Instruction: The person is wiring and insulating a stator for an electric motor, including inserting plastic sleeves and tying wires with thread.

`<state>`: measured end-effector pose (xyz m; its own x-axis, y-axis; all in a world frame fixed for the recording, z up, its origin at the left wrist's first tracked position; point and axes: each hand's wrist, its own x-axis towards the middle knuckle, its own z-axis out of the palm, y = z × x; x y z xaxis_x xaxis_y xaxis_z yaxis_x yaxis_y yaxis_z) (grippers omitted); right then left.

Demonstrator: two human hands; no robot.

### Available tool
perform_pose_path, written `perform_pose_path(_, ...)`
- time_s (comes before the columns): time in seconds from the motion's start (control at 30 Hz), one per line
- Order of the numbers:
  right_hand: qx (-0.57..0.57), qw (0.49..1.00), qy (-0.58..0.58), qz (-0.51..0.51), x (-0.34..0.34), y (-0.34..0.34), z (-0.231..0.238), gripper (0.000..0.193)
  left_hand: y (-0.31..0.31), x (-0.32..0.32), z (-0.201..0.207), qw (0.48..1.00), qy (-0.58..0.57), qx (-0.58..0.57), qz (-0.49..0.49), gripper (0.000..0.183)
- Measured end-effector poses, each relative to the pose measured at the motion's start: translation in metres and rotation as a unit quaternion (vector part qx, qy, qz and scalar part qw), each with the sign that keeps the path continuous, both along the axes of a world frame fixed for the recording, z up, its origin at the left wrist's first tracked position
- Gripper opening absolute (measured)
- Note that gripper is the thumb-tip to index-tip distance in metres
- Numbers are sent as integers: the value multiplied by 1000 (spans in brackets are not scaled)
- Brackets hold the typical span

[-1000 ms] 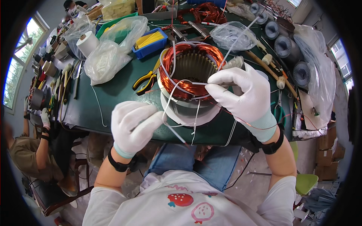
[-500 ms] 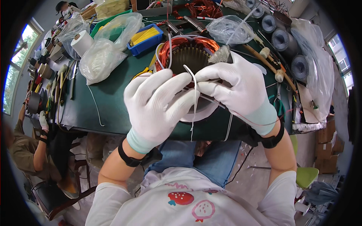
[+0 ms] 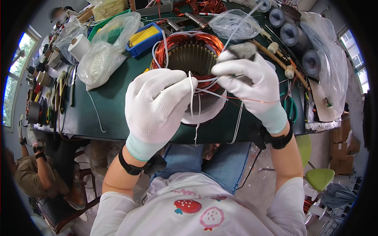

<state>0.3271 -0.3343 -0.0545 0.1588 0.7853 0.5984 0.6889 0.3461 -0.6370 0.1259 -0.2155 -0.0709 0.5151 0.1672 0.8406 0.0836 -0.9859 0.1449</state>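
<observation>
A motor stator with copper windings (image 3: 210,39) stands on the bench before me, its slotted bore facing up and toward me. At its near rim my left hand (image 3: 159,104), in a white knit glove, is closed in a pinch on a white cord (image 3: 191,98), whose tail dangles over the stator's front. My right hand (image 3: 248,80), gloved too, is curled with fingertips close together at the rim's right side; what they grip is hidden. Dark grey covers one finger area of that glove. Below it, a white sleeve (image 3: 210,93) with thin copper wire emerging runs rightward across the glove.
A blue bin of yellow strips (image 3: 143,36), a white thread spool (image 3: 80,46) and plastic bags (image 3: 98,65) lie left. Mallets (image 3: 289,72), green-handled scissors (image 3: 291,108) and grey ribbed cylinders (image 3: 290,34) are right. Another person (image 3: 33,173) works at far left.
My hands have moved apart slightly, the left one shifting left and the right one turning, its fingers higher. The white cord has moved left with my left hand. More of the stator's bore shows.
</observation>
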Motion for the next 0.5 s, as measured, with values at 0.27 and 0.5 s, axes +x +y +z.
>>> perform_pose_path(0.27, 92, 875, 408, -243, -49, -89, -78, 31, -4, 0, -1, 997, -15, 43, 58, 33)
perform_pose_path(0.5, -195, 768, 601, 102, -132, -85, -95, 34, -7, 5, -11, 992, -39, 106, 51, 32)
